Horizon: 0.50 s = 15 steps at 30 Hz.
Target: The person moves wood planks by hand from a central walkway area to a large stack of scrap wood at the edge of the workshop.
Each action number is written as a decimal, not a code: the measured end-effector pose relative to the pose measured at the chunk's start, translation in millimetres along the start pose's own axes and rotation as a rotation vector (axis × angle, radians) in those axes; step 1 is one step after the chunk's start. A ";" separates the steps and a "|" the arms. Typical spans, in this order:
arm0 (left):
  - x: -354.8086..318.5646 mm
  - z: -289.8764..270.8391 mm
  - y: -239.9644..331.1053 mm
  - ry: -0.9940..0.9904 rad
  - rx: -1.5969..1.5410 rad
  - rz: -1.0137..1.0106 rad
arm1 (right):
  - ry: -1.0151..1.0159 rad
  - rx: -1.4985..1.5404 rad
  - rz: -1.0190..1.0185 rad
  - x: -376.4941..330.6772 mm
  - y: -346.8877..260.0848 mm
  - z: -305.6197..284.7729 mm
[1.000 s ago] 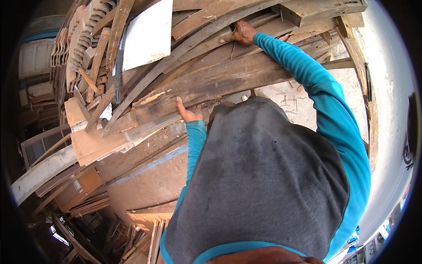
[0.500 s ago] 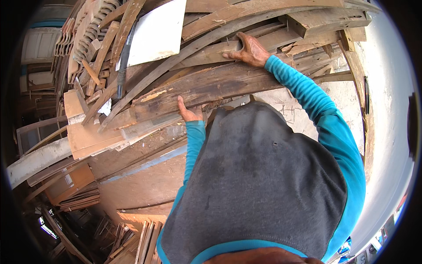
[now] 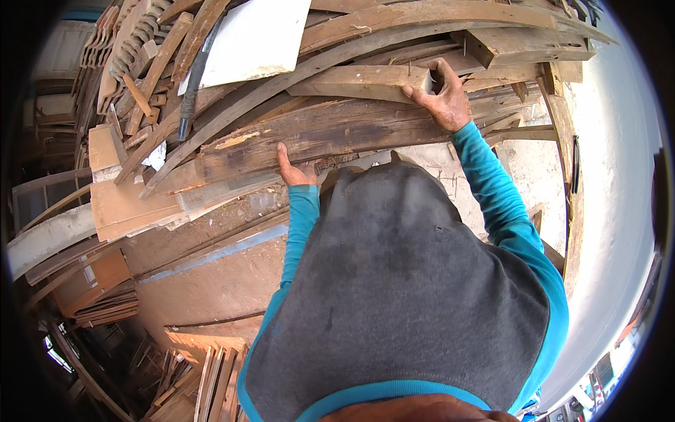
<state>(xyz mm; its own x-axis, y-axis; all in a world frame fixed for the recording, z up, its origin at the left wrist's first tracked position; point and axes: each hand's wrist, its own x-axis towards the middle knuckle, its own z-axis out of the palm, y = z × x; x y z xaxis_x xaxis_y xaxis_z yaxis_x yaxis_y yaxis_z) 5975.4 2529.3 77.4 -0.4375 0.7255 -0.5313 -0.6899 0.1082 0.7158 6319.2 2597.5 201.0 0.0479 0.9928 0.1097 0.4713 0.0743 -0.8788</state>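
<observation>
Right hand shifted down pile, fingers now curled over end of short plank. Left hand stays, fingers pressed under dark weathered board. Board steadied amid wood pile.

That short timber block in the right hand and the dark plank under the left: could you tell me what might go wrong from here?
1. The short timber block lies in a loose, crossed stack; pulling it could shift neighbouring boards onto the right hand.
2. The dark plank looks rough and splintered; the bare left hand pressed on its edge may catch splinters.
3. A thin spike, possibly a nail, sticks up near the right hand.
</observation>
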 end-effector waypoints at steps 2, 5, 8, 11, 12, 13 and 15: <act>2.7 -1.9 -0.6 -0.022 -0.012 -0.006 | 0.083 0.132 -0.058 -2.4 -6.5 3.7; 5.6 -5.3 -0.6 -0.013 -0.022 -0.015 | 0.176 0.104 -0.159 -14.3 -20.1 12.3; 7.4 -7.0 -1.5 -0.057 -0.033 -0.023 | 0.172 0.114 -0.223 -19.7 -29.6 18.0; 8.1 -8.8 -2.7 -0.007 -0.019 -0.028 | 0.233 0.076 -0.174 -18.8 -29.3 13.7; 8.0 -8.9 -3.0 0.007 0.004 -0.014 | 0.245 0.060 -0.117 -17.8 -27.1 10.7; 7.6 -8.4 -3.0 0.018 0.050 0.007 | 0.198 -0.036 -0.186 -17.5 -24.8 5.2; 5.7 -5.3 -2.4 0.052 0.047 0.006 | -0.004 -0.201 -0.192 -19.2 -20.8 -2.1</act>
<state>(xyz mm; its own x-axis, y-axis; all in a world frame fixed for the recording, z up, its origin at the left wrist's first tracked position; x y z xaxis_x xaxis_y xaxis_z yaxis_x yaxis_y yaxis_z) 5971.5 2529.6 70.2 -0.4720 0.6898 -0.5489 -0.6595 0.1368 0.7391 6310.4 2576.7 218.2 -0.0626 0.9627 0.2633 0.6369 0.2416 -0.7321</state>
